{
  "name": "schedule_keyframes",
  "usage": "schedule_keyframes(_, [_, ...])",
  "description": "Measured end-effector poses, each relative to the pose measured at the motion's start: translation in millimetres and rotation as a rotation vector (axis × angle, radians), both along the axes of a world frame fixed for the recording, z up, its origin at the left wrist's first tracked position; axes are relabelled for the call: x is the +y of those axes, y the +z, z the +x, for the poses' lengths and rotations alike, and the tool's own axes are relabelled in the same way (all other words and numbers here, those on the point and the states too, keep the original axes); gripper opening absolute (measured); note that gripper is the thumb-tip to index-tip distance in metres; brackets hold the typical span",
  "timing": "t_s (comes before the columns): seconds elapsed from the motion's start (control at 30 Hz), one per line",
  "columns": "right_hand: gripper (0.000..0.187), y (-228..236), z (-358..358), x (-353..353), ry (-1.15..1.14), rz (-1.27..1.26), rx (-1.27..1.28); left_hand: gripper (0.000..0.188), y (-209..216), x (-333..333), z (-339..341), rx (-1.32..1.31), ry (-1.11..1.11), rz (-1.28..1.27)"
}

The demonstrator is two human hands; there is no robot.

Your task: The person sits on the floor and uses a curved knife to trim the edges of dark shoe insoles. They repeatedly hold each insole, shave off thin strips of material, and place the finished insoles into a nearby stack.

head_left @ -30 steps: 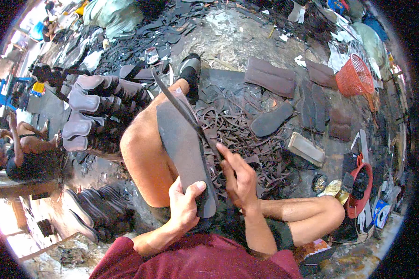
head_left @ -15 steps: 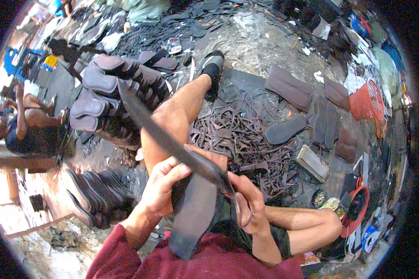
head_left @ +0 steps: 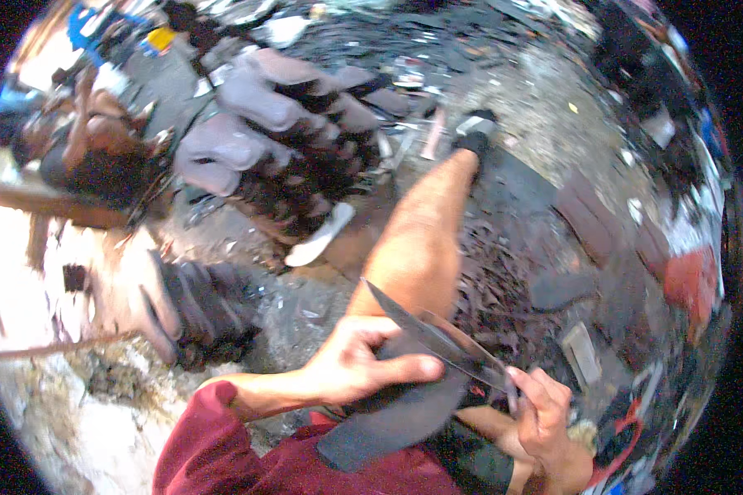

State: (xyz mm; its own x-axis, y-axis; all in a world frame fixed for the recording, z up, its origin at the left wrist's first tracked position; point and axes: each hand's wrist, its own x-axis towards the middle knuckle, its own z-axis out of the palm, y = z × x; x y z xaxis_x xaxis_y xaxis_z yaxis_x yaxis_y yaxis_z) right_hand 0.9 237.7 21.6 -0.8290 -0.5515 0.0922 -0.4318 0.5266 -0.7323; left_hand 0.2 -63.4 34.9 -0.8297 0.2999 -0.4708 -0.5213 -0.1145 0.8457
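A dark grey shoe sole [head_left: 400,421] lies across my lap, its rounded end toward my body. My left hand [head_left: 367,363] grips its far part, with the thumb stretched over the upper face. My right hand [head_left: 545,412] is closed round the near end of a long, dark knife [head_left: 417,323]. The blade slants up and left over the sole, its pointed tip close to my left hand. A thin brown strip [head_left: 479,345] shows beside the blade; whether it is attached to the sole I cannot tell.
Stacked soles [head_left: 256,99] stand at the far left, with a row of soles [head_left: 194,301] nearer. Dark scraps [head_left: 495,280] cover the floor beyond my bare leg [head_left: 425,239]. A pale block [head_left: 582,355] and red basket [head_left: 692,285] are right. Another person [head_left: 99,140] sits far left.
The view has swung left, so the floor things sit further right. The knife is lower and its tip has drawn back toward my left hand. My right hand has moved away from the left.
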Motion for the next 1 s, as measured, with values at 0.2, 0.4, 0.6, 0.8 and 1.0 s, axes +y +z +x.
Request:
schedule_keyframes(0.2, [0.034, 49, -64, -44, 0.244, 0.156, -0.053, 0.034, -10, 6, -9, 0.158, -0.101, 0.058])
schedule_keyframes(0.4, [0.030, 46, -65, -46, 0.176, 0.227, -0.426, 0.047, -30, 11, -2, 0.320, -0.275, 0.227])
schedule_keyframes(0.6, [0.030, -13, -16, 12, -0.173, 0.263, 0.001, 0.079, -35, -47, -20, -0.027, -0.487, 0.679])
schedule_keyframes(0.8, [0.039, -20, 35, -59, -0.965, -0.371, -0.168, 0.059, -36, -15, 12, -0.103, -0.156, 0.716])
schedule_keyframes(1.0, [0.021, 1, 51, -80, -0.820, -0.807, -0.430, 0.064, -13, 68, -8, 0.053, 0.731, 0.623])
